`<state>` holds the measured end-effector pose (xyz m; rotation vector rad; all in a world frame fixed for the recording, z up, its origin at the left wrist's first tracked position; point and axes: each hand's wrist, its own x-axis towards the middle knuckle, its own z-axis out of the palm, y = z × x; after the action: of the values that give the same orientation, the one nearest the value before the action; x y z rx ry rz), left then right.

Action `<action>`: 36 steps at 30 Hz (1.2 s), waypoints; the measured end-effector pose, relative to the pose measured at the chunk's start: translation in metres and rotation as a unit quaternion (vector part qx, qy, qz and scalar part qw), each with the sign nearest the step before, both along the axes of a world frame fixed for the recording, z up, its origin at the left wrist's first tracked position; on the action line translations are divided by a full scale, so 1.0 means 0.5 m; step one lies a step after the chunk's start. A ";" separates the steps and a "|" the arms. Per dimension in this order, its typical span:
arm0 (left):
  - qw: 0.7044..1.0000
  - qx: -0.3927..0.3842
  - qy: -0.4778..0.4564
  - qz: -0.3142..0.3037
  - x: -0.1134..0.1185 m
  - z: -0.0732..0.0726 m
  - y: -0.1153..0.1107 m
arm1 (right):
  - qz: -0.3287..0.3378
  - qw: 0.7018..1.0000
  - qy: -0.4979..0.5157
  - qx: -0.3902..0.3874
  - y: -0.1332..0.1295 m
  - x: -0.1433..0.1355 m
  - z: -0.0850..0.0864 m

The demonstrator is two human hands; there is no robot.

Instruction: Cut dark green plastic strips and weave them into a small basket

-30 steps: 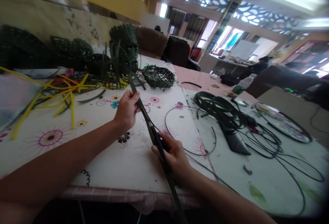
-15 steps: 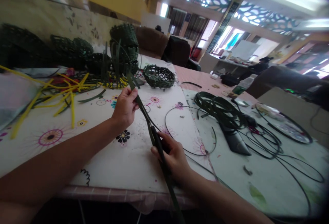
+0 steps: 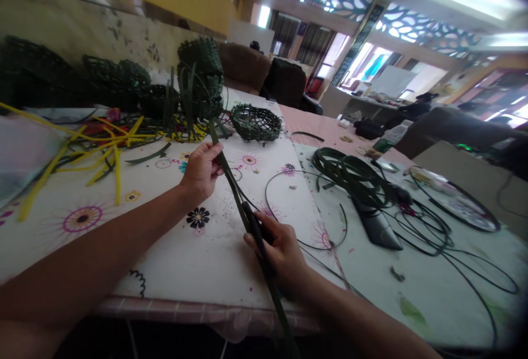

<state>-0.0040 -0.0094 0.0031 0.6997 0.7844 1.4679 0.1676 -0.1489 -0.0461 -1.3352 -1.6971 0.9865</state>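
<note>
Head view: a long, flat, dark green strip (image 3: 227,171) runs slantwise over the middle of a white, flower-printed tabletop (image 3: 173,271), from near the woven baskets down past the near edge. It looks narrow, smooth and slightly glossy; between the hands, a thin dark length separates from it, leaving a slim gap. The left hand (image 3: 201,171) pinches the strip near its upper part, thumb on top and fingers curled close. The right hand (image 3: 282,249) has its fingers closed around a slim black tool (image 3: 254,230) lying along the strip; the tool's working end is too blurred to tell. Beyond the hands sits a low, open green basket (image 3: 256,122). Yellow strips (image 3: 117,175) lie loosely to the left, and a coil of wide green strip (image 3: 350,175) to the right.
</note>
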 end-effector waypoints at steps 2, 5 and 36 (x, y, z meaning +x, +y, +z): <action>1.000 0.003 -0.003 -0.006 -0.005 0.002 0.007 | -0.007 1.000 -0.007 0.005 0.002 0.001 -0.006; 1.000 0.014 -0.007 0.004 -0.003 0.007 0.005 | -0.025 1.000 -0.011 0.009 0.003 -0.001 -0.013; 0.998 0.043 0.026 0.024 0.019 -0.003 -0.026 | -0.046 0.996 -0.044 0.069 -0.009 -0.008 -0.010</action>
<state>0.0057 -0.0227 0.0014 0.7909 0.7864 1.5384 0.1635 -0.1536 -0.0510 -1.3697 -1.7193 0.7536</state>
